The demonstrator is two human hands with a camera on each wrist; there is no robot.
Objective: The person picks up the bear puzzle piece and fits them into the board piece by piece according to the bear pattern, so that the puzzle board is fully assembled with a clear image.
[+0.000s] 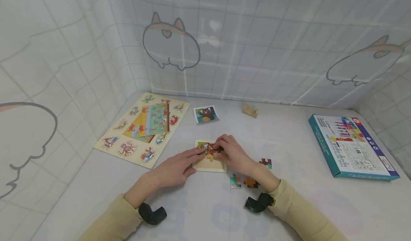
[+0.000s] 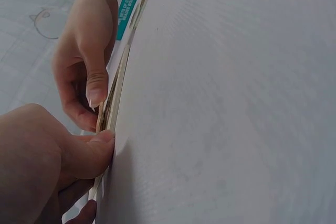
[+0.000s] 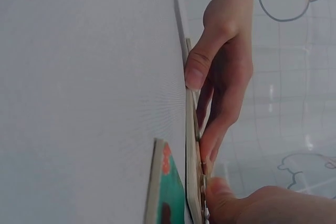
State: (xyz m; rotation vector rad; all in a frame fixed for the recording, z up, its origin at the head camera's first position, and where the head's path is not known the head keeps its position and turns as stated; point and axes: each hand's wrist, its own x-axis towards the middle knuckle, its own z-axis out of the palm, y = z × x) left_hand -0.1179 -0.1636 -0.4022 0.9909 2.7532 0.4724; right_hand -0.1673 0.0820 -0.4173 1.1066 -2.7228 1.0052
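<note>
head view, left hand: lying pretty flat on the table, fingers stretched out almost straight, tips touching the left edge of the small wooden puzzle tray. Not gripping anything as far as I can see.
head view, right hand: fingers curled down over the brown puzzle pieces sitting in the tray, pressing or pinching them, hard to say which from up here.
head view, near the fingers: three loose pieces lie just behind the right wrist; a bear picture card sits beyond the fingertips, a small wooden stand further right of it.
head view, off to the sides: sea-animal puzzle board well left of the left hand, teal box well right of the right hand.
left wrist view: edge-on look the head cam doesn't give. Left thumb presses against the tray's thin edge; the right hand opposite has its fingers bent onto the top.
right wrist view: right fingers loosely bent, tips touching the tray from above, thumb on the table by its edge. A loose teal piece lies just beside the tray; the left hand meets it at the bottom.
</note>
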